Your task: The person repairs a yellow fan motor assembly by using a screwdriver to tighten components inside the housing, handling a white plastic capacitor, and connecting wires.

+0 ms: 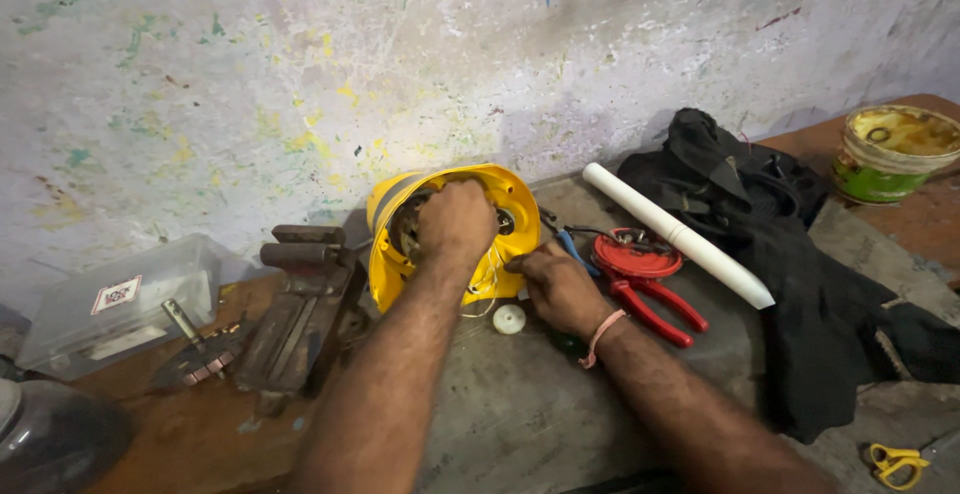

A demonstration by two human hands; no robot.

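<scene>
A yellow round motor housing [524,210] lies on its side on the bench, its open face toward me, with copper windings and thin wires inside. My left hand [456,222] is closed over the middle of that opening, gripping the part inside. At the housing's lower right rim rests my right hand [560,289], its fingers curled against the rim and the loose wires; a pink band circles the wrist. A small white disc [509,319] lies on the bench between my forearms.
A rusty bench vise [300,299] stands left of the housing, and a clear plastic box [120,299] farther left. Red-handled pliers [650,299], a red round lid [632,254], a white tube [680,236] and black cloth [800,274] lie right. A paint tin [890,154] sits far right, yellow scissors [895,462] at the bottom right.
</scene>
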